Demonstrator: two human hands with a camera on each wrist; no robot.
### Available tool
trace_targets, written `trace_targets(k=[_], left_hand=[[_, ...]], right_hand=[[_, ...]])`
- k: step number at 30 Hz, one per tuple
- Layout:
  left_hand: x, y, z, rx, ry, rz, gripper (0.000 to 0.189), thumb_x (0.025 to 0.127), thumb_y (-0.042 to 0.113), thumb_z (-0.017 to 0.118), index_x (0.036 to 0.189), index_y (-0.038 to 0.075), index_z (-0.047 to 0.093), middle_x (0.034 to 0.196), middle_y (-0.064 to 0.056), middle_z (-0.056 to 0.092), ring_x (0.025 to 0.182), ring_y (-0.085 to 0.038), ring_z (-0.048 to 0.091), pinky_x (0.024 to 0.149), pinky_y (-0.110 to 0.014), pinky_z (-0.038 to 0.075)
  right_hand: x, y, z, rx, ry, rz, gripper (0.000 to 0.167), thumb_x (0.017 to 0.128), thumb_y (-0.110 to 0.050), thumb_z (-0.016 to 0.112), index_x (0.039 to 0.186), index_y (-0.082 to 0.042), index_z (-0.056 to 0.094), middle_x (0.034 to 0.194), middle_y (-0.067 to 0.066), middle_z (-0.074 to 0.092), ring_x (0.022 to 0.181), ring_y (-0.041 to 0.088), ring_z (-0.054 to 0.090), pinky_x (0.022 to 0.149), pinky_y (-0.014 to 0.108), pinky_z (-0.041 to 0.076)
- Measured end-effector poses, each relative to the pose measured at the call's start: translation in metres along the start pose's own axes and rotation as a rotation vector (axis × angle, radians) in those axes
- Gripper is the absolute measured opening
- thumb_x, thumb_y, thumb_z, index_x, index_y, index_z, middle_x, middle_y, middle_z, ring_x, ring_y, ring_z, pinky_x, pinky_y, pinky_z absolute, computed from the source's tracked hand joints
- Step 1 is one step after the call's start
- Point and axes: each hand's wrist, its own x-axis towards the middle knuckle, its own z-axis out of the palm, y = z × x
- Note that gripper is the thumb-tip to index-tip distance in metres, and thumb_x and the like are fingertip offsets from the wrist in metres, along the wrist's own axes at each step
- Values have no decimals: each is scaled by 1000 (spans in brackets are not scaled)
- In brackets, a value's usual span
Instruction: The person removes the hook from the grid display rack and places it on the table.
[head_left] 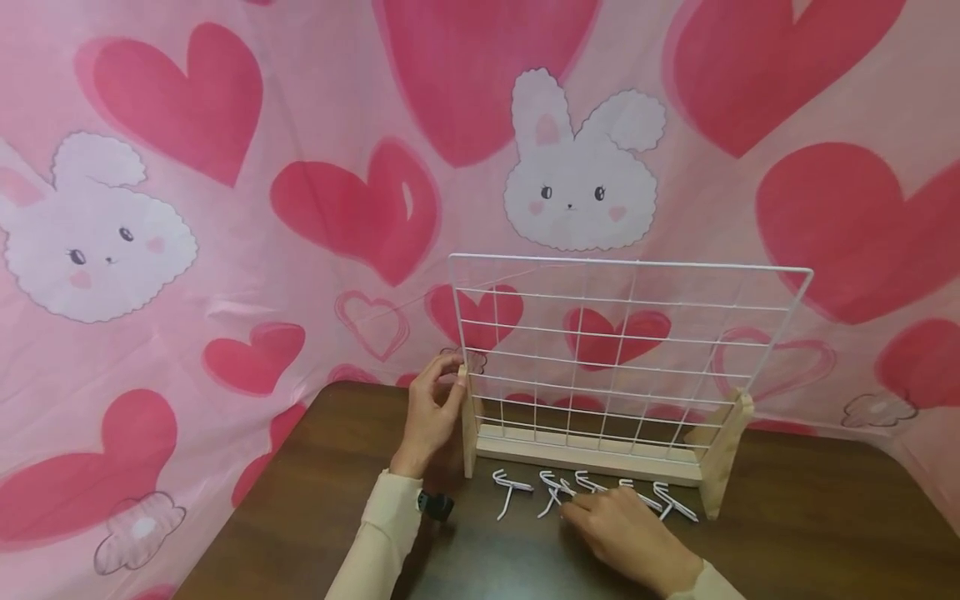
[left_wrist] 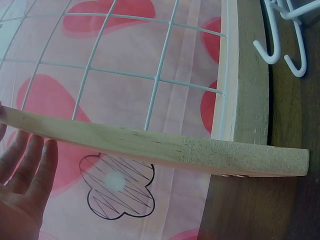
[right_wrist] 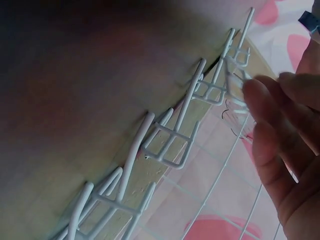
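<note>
A white wire grid panel [head_left: 622,337] stands upright between two wooden side supports, joined by a wooden base bar [head_left: 585,454]. My left hand [head_left: 431,412] grips the upper part of the left side support [head_left: 470,433]; in the left wrist view, its fingertips [left_wrist: 49,150] touch the wood's outer face and the thumb is hidden. In front of the base bar lie several white metal hooks [head_left: 512,483] in a row. My right hand [head_left: 626,529] is over this row, its fingertips [right_wrist: 251,92] pinching one hook [right_wrist: 232,75], which looks blurred in the right wrist view.
The dark brown wooden table [head_left: 322,500] bears the rack and the hooks. The right side support [head_left: 722,467] stands just beyond the hooks at that end. Behind the table hangs a pink cloth [head_left: 337,108] with hearts and rabbits, close to the back of the rack.
</note>
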Motion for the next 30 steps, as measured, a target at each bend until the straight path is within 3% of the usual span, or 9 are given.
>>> trace_targets(k=[6,13,18,22,30], left_hand=[[-3,-1,-2,13,-4,-27,28,97,1,66,125,-3,67,121,-19,70,107,-32,71,93,-40,63],[-5,0,-2,12,2,-40,28,96,0,67,124,-3,68,121,-18,70,108,-19,69,93,-42,62],[-6,-1,-2,3,-1,-27,29,95,-2,66,124,-6,67,121,-20,70,107,-28,70,93,-38,63],[-5,-1,-1,-3,1,-3,28,95,-4,66,123,-4,68,119,-21,71,106,-33,71,91,-42,63],[0,0,-1,11,0,11,28,95,-4,66,123,-10,66,121,-23,70,108,-33,70,91,-42,63]], right_hand=[[-1,-3,-1,-25,-77,16,27,72,-13,81,75,-24,56,60,-13,58,47,8,50,42,26,28],[-3,-6,0,-13,-98,20,27,73,-13,81,70,-26,57,59,-15,56,47,7,49,42,25,27],[-3,-8,0,-6,-87,13,28,72,-15,82,69,-27,57,60,-16,58,46,7,49,42,25,27],[-4,-9,0,9,-98,13,29,72,-17,83,67,-30,58,59,-17,58,45,7,49,41,25,26],[-3,-7,-2,28,-148,33,31,76,-22,84,61,-32,58,56,-18,56,45,8,48,42,27,27]])
